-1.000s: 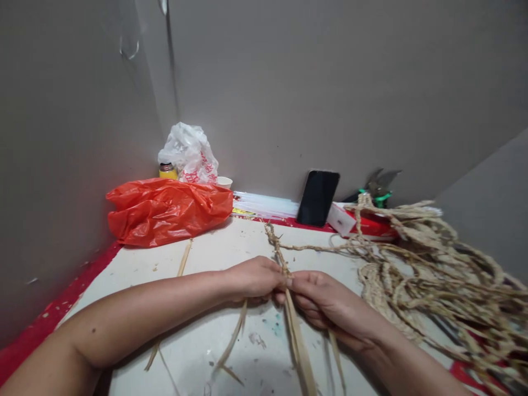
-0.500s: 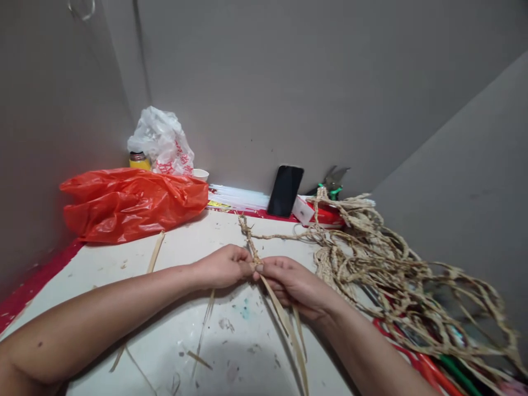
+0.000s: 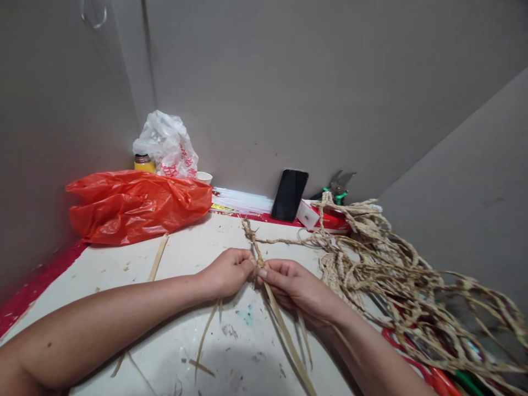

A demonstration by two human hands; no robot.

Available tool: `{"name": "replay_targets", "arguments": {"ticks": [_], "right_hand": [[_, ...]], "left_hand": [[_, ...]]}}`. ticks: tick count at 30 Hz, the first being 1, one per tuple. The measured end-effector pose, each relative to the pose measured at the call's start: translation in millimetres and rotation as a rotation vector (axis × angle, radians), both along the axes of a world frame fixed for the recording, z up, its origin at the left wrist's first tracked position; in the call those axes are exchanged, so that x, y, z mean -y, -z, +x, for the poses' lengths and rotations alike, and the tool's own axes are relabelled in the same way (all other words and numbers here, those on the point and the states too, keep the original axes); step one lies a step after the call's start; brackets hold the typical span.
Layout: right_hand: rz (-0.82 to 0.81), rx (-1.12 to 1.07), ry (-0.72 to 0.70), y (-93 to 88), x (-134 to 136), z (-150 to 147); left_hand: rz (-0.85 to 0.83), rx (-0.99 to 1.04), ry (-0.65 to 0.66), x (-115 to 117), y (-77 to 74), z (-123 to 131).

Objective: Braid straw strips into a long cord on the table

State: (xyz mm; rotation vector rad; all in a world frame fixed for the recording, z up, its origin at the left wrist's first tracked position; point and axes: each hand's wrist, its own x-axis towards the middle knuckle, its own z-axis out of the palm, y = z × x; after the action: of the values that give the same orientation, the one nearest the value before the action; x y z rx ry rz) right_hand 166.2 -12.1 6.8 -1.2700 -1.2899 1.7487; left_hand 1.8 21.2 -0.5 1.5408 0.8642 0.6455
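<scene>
Both hands meet at the near end of a braided straw cord above the white table top. My left hand is closed, pinching strands at the cord's left side; thin strips hang below it. My right hand pinches the cord's end between thumb and forefinger. Long flat straw strips trail from that end toward me, beneath the right hand. From the cord, a thin twisted length runs right into a big tangled heap of braided cord. The exact crossing of strands at the fingertips is partly hidden.
A red plastic bag, a white plastic bag and a yellow jar stand at the back left. A phone leans on the wall near green-handled pruners. One loose strip lies beyond my left forearm.
My left hand has drawn slightly left, apart from the right fingertips, where they were touching before. The strips under it have swung. The whole view has shifted a little.
</scene>
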Motion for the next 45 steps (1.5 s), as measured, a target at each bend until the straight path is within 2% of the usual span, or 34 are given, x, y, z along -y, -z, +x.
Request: {"name": "replay_targets", "arguments": {"ticks": [3, 6, 9, 14, 20, 27, 31, 36, 39, 43, 45], "right_hand": [[0.103, 0.106, -0.014, 1.1, -1, -1], [0.236, 0.214, -0.009, 2.2, -1, -3], [0.356, 0.330, 0.011, 5.8, 0, -6], [0.520, 0.603, 0.042, 14.2, 5, -6], [0.556, 0.792, 0.041, 10.5, 7, 1], [0.415, 0.686, -0.039, -5.2, 14, -8], [0.301, 0.614, -0.066, -4.4, 22, -22], [0.441, 0.818, -0.024, 1.7, 30, -33], [0.514, 0.910, -0.033, -2.8, 36, -37], [0.493, 0.737, -0.142, -22.3, 38, -31], [0.468, 0.620, 0.002, -31.6, 33, -22]], "left_hand": [[-0.161, 0.060, -0.009, 1, -1.7, 1], [-0.291, 0.037, -0.029, 1, -6.5, 0], [-0.365, 0.034, 0.017, 0, -10.7, -3], [-0.376, 0.013, 0.063, -1, -14.0, -4], [-0.240, -0.050, -0.064, 2, -6.5, -1], [-0.110, -0.044, -0.077, 3, 2.8, -2], [-0.113, -0.009, -0.046, 4, 3.7, -1], [-0.147, 0.022, -0.071, 4, 6.0, 0], [-0.206, 0.048, -0.072, 5, 3.4, -1], [-0.245, 0.087, -0.064, 4, -4.1, -4], [-0.274, 0.109, -0.029, 3, -7.3, -6]]}}
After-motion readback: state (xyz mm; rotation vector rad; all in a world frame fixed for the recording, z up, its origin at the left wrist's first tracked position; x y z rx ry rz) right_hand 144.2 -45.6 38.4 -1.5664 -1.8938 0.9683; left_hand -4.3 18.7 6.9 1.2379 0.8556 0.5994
